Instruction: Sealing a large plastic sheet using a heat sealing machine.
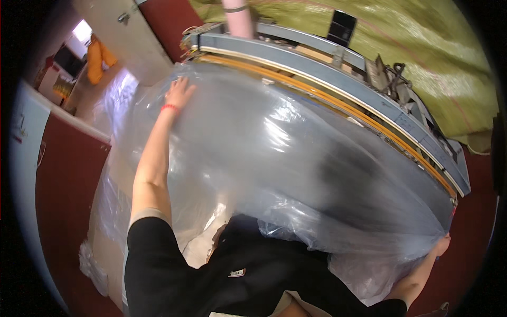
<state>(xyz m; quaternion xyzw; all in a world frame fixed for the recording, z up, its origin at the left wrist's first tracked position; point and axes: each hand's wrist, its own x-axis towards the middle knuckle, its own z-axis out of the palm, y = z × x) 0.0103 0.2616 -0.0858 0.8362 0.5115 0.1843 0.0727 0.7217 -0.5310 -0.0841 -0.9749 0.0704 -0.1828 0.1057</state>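
Clear plastic sheet: spread wide between the body and the long frame, glossy and creased, its near edge rumpled in front of the black shirt.
Left grip: placed on the sheet near its far left corner, fingers stretched and parted, with nothing seen clasped between them.
Red bracelet: worn on the left wrist.
Right grip: fingers curled in at the sheet's right end, where the film is held; folds are drawn toward it in a narrowing fan.
Sheet and grips: the film is touched from above at the left and grasped at its edge on the right; its broad middle is stretched between the two, which are set well apart.
Blue-grey frame: set along the sheet's far side, with an orange strip run along its near side.
Behind the frame: a pink roll is stood near the left end; a yellow-green tarp is hung farther right.
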